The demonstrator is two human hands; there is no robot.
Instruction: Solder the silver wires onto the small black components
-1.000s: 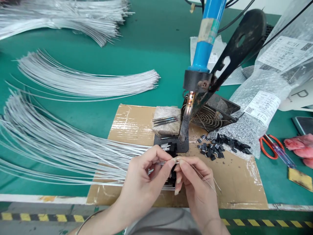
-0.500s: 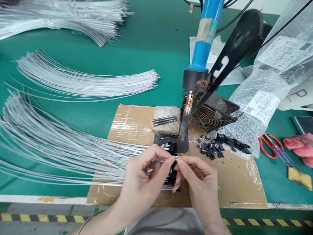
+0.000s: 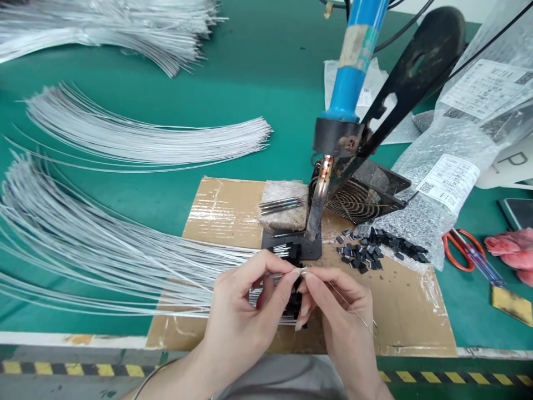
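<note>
In the head view my left hand is closed in a pinch, with a thin wire between thumb and forefinger. My right hand pinches right beside it, the fingertips of both hands almost touching. A fine silvery wire runs through my right hand and sticks out past its knuckles. The small bit between the fingertips is mostly hidden. Under and behind my hands lie white wires, several with black connectors at their right ends. They rest on a sheet of cardboard.
A blue-handled soldering iron stands in a black stand just beyond my hands. Behind it is a fan. Loose black connectors, scissors and bubble-wrap bags lie at right. Another wire bundle lies at left.
My hands stay pinched together in almost the same place, with slight finger movement. The whole view has shifted slightly, most visibly around the soldering iron.
</note>
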